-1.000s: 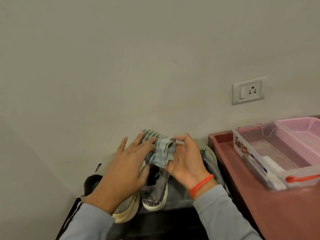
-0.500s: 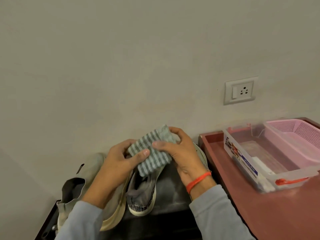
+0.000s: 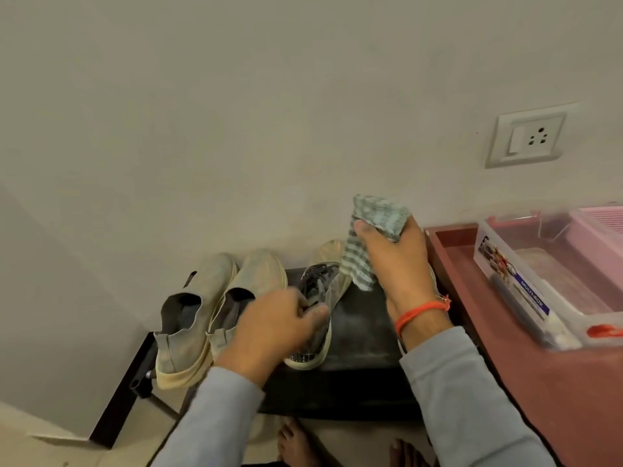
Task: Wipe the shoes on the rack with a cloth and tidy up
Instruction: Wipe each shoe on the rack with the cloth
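A black shoe rack [image 3: 360, 335] stands against the wall. On its left end sit two beige slip-on shoes [image 3: 199, 298], side by side. To their right lies a grey laced sneaker [image 3: 318, 288]; my left hand [image 3: 273, 328] grips its near side. My right hand [image 3: 394, 261] holds a folded grey-and-white striped cloth [image 3: 374, 230] up above the rack, to the right of the sneaker. Another pale shoe [image 3: 332, 252] shows partly behind the cloth, mostly hidden.
A reddish-brown table [image 3: 546, 375] adjoins the rack on the right, carrying a clear plastic box [image 3: 526, 291] with a pink basket [image 3: 603, 230] in it. A wall socket [image 3: 526, 136] is above. My bare feet [image 3: 296, 443] stand on the tiled floor below.
My left hand let go of the cloth and dropped onto the grey sneaker. My right hand kept the cloth and lifted it to the right. The view tilted down, showing more of the rack.
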